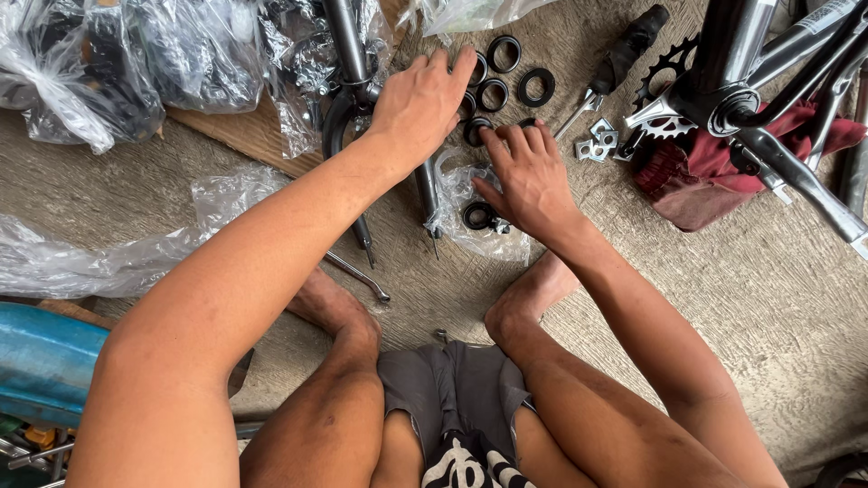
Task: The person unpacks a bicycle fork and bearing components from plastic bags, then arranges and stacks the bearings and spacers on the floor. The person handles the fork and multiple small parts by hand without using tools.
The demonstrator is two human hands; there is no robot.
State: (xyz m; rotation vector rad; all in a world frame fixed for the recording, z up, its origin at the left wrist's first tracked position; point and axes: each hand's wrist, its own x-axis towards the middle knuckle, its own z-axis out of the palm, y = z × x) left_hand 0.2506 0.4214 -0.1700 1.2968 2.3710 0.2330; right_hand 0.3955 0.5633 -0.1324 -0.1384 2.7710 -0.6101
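The floor (768, 307) is covered with a worn, grey-tan woven mat, rough in texture and faintly stained, which fills most of the view. At the far left a flat brown board (237, 136) lies on it, partly under heaps of crumpled clear plastic bags (136, 54). More clear plastic (99, 244) sprawls across the left side. At the near left edge sits a blue curved metal part (41, 361). At the far right a dark red cloth (714, 181) lies bunched on the mat beneath a black bicycle frame (768, 81). The light is soft and even, like daylight, with faint shadows.
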